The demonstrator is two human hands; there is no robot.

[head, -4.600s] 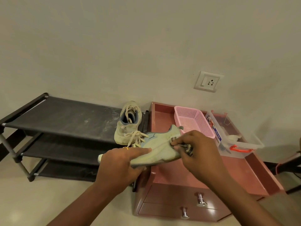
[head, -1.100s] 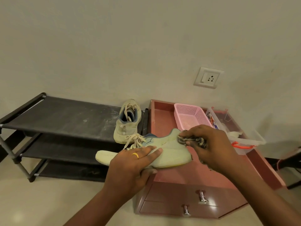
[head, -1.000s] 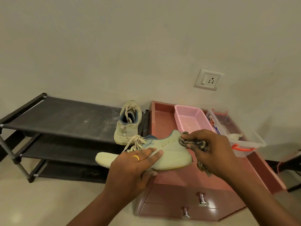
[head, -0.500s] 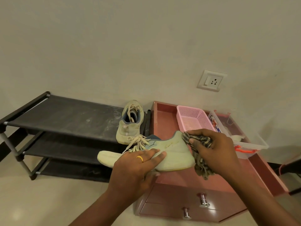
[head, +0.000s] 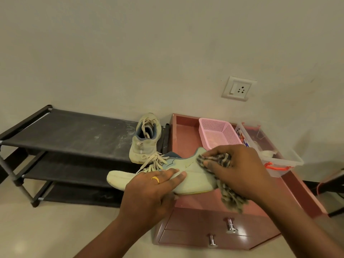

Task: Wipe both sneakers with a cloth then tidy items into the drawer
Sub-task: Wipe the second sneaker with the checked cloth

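My left hand (head: 150, 190) grips a pale green sneaker (head: 193, 175) by its middle and holds it sideways in the air over the front of the pink drawer unit (head: 188, 142). My right hand (head: 240, 170) holds a striped grey cloth (head: 230, 198) and presses it against the sneaker's heel; the cloth's loose end hangs below the hand. The second sneaker (head: 144, 138) stands on the right end of the black shoe rack's (head: 74, 133) top shelf, laces loose. Both drawers (head: 204, 229) with metal knobs look closed.
A pink mesh basket (head: 216, 133) and a clear plastic box (head: 281, 159) with an orange latch sit on the drawer unit's recessed top. A wall socket (head: 239, 88) is above. The floor lies in front of the rack.
My right hand has shifted the cloth over the heel of the sneaker, and more of the cloth now hangs below it. My left hand keeps the same grip on the sneaker.
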